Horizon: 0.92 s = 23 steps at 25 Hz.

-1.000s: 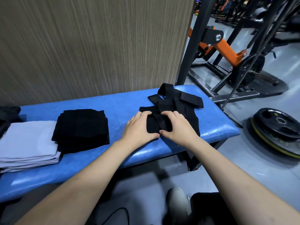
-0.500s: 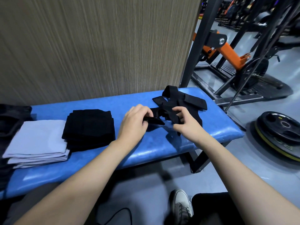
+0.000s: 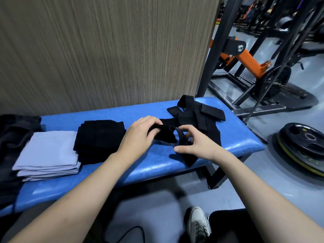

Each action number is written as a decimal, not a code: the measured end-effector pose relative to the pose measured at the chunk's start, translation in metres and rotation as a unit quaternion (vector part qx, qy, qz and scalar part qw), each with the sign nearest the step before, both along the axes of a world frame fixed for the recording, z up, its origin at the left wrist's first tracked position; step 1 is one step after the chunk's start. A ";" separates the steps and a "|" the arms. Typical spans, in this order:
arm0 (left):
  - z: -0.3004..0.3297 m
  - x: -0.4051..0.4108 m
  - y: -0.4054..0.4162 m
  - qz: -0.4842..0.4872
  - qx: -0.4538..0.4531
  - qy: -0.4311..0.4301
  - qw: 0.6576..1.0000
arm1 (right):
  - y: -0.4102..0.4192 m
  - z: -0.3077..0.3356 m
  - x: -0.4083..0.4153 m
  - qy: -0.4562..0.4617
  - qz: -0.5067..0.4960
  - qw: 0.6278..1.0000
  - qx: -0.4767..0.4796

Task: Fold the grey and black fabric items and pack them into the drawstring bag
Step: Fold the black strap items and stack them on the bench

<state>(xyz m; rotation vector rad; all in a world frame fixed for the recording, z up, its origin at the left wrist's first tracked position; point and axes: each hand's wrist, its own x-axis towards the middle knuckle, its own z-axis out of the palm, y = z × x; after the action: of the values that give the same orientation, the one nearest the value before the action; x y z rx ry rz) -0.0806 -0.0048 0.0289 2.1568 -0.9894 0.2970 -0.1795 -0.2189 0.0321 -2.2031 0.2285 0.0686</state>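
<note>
- Gym surroundings; blue bench [image 3: 143, 109] serves as folding surface.
- Left hand [image 3: 140, 134] grips one black strap [image 3: 164, 135], likely steadying it.
- Right hand [image 3: 194, 142] pinches another strap from the tangled strap pile [image 3: 198, 118].
- Folded grey stack [image 3: 49, 151] and black stack [image 3: 100, 137] wait aside for packing.

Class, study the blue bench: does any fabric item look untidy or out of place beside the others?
Yes. The black strappy item at the right end of the bench lies tangled, straps crossing and sticking up, both hands gripping it. The grey stack and black stack are neatly folded.
</note>
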 end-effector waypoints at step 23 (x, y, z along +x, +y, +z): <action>0.008 -0.027 -0.005 -0.023 -0.049 0.293 0.954 | 0.030 0.008 0.007 -0.090 0.050 0.972 0.213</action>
<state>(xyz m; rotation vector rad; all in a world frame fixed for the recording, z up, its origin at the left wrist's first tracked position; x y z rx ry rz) -0.1078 -0.0100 0.0373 1.9495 -0.6589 -0.3021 -0.1728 -0.1887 0.0400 -1.7784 -0.0032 -0.0259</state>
